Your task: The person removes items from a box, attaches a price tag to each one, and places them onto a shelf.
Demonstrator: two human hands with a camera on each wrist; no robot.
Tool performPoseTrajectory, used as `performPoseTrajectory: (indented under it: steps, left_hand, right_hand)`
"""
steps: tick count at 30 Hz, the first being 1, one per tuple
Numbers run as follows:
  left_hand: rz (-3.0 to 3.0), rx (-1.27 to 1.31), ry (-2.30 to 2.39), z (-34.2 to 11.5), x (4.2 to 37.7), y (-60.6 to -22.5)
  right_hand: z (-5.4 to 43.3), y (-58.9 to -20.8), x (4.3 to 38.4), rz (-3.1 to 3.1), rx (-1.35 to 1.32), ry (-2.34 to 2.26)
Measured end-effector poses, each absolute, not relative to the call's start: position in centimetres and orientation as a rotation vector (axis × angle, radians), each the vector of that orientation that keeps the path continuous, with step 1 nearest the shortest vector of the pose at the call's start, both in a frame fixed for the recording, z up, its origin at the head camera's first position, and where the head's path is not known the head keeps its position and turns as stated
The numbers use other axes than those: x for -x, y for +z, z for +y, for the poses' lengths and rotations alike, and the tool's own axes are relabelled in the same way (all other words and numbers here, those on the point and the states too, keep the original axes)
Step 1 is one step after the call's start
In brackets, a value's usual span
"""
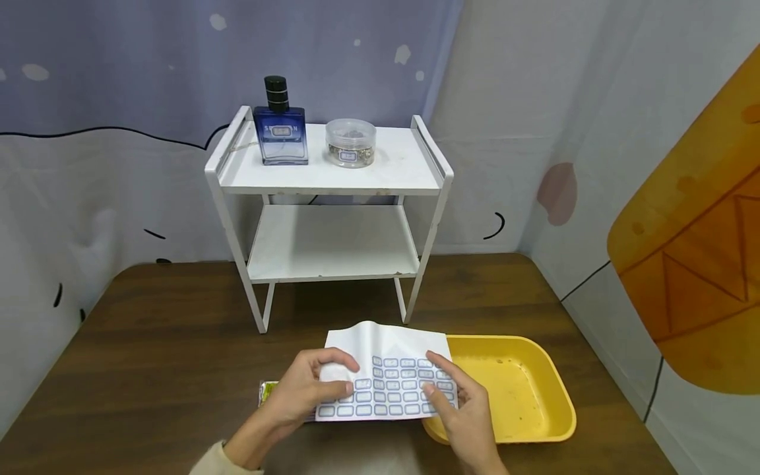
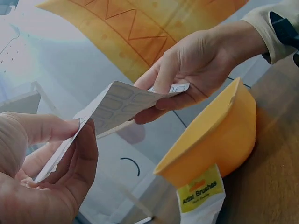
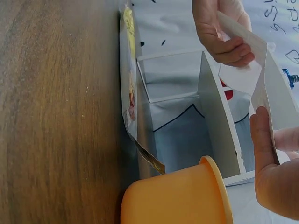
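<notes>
A white sheet of blue-bordered label stickers [image 1: 386,346] is held up over the table, bent along a fold. My left hand [image 1: 297,389] pinches its left side between thumb and fingers. At the right side, my right hand [image 1: 472,419] grips it, thumb on the printed face and fingers at the edge. The left wrist view shows both thumbs pressing on the sheet [image 2: 114,105]. Under it lies a packet marked "Artist Brushes" [image 2: 201,193], mostly hidden in the head view. Stickers like these are on the blue perfume bottle [image 1: 282,145] and the clear round jar [image 1: 350,142].
A white two-tier shelf [image 1: 332,241] stands at the back of the wooden table [image 1: 148,356], bearing the bottle and jar on top. A yellow plastic basin [image 1: 516,396] sits at the right, partly behind the sheet and right hand. Patterned cloth [image 1: 487,165] hangs behind.
</notes>
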State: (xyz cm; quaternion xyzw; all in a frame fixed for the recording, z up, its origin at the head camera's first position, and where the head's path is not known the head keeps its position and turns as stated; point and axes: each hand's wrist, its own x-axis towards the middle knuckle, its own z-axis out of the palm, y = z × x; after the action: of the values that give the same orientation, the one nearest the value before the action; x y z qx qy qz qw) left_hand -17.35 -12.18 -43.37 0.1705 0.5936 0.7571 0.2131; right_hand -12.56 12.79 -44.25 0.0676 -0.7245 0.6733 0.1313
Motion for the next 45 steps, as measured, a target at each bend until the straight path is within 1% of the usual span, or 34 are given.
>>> performPoseTrajectory:
  steps: [5, 10, 15, 21, 26, 29, 33, 36, 45]
  left_hand:
    - [1.641, -0.436, 2.114, -12.1, 17.3, -43.8]
    - [1.869, -0.447, 2.081, -11.9, 17.3, -44.1]
    - [2.114, -0.548, 2.022, -11.8, 17.3, -44.3]
    - [2.233, -0.720, 1.932, -11.9, 17.2, -44.6]
    - [2.269, -0.754, 1.865, -12.1, 17.2, -44.6]
    - [2.303, -0.701, 1.819, -12.0, 17.2, -44.6]
    - [2.379, -0.547, 1.771, -11.4, 17.2, -44.5]
    - [2.399, -0.446, 1.784, -11.0, 17.2, -44.5]
    - [2.233, -0.266, 1.916, -10.6, 17.2, -44.2]
  right_hand:
    - [12.8, -44.4, 12.4, -2.110, -0.179, 1.913]
    - [12.8, -44.4, 12.4, -2.114, -0.156, 1.853]
    - [12.6, -44.3, 12.4, -2.123, -0.128, 1.812]
    - [12.3, -44.4, 12.4, -2.121, -0.126, 1.774]
    - [12.2, -44.7, 12.4, -2.130, -0.119, 1.754]
    - [12.2, -44.9, 12.4, -2.133, -0.116, 1.718]
    - [12.0, -45.3, 12.5, -2.126, -0.151, 1.623]
    - [11.9, -45.6, 12.6, -2.113, -0.208, 1.530]
    - [11.7, -46.2, 13.0, -2.063, -0.405, 1.237]
